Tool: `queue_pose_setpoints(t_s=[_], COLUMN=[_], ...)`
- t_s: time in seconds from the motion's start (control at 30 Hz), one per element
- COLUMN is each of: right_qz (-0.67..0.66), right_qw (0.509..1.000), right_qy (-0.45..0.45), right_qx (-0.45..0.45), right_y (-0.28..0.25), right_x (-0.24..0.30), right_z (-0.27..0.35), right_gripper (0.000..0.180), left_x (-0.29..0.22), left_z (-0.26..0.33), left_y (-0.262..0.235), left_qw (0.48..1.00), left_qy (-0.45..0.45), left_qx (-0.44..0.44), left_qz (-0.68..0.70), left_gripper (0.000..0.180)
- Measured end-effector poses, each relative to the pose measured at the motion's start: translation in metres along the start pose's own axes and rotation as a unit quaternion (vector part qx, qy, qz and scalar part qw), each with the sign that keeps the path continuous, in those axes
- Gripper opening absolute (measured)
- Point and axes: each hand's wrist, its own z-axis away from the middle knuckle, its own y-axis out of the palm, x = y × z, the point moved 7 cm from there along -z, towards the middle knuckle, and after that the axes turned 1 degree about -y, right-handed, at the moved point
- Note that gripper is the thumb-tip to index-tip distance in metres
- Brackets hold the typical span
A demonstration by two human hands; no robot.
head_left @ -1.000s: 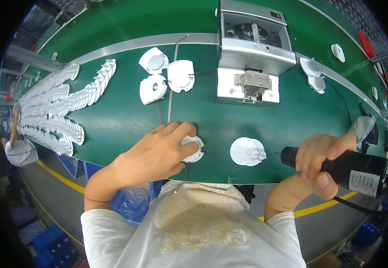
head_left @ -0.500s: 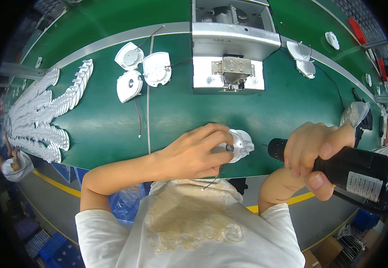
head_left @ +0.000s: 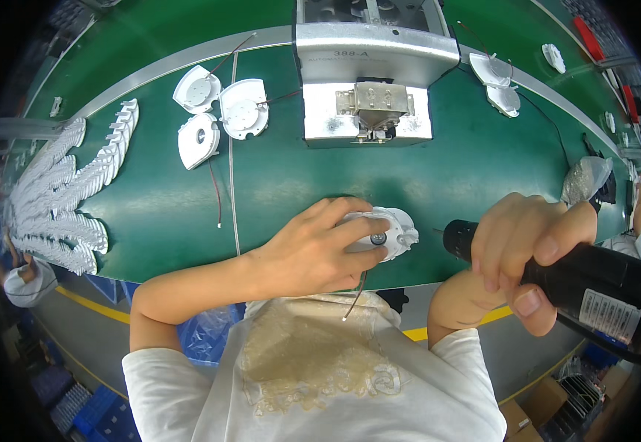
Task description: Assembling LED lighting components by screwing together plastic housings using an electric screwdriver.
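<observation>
My left hand (head_left: 319, 250) presses down on a white round plastic part (head_left: 388, 232) lying at the near edge of the green belt (head_left: 283, 184), fingers wrapped over its left side. A thin wire hangs from the part toward my chest. My right hand (head_left: 523, 250) grips a black electric screwdriver (head_left: 556, 276), held level with its tip pointing left, close beside the part.
A grey metal machine (head_left: 372, 74) with a small feeder chute stands at the far side. Three white round parts (head_left: 217, 110) lie at the back left, several stacked white pieces (head_left: 77, 191) fan out at far left. More white parts (head_left: 497, 81) and a plastic bag (head_left: 586, 180) lie right.
My left hand went from one white part near the belt's front edge to the part further right and now holds it. The screwdriver tip has come closer to that part.
</observation>
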Motion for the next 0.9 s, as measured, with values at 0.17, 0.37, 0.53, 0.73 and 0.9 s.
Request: queue_pose_setpoints(t_s=[0.17, 0.37, 0.53, 0.73, 0.9], right_qz=[0.066, 0.085, 0.004, 0.136, 0.034], right_qw=[0.998, 0.996, 0.999, 0.986, 0.996], right_qy=[0.002, 0.008, -0.027, -0.001, -0.065], right_qx=[0.006, 0.008, 0.026, -0.095, -0.053], right_y=[0.0, 0.005, 0.009, 0.02, 0.016], right_x=[0.003, 0.004, 0.011, -0.004, -0.03], right_z=[-0.001, -0.008, -0.037, -0.075, -0.092], right_gripper=[0.039, 0.036, 0.041, 0.045, 0.042], left_x=[0.001, 0.005, 0.007, 0.006, 0.008], left_z=[-0.001, 0.006, 0.005, 0.003, 0.007], left_y=[0.002, 0.008, 0.011, 0.012, 0.013], left_qw=[1.0, 1.0, 1.0, 0.999, 0.999], left_qy=[0.01, 0.021, 0.008, 0.004, 0.001], left_qx=[0.001, -0.013, -0.013, -0.038, -0.039], left_qz=[0.007, -0.019, -0.009, 0.006, 0.005], left_gripper=[0.033, 0.028, 0.02, 0.015, 0.017])
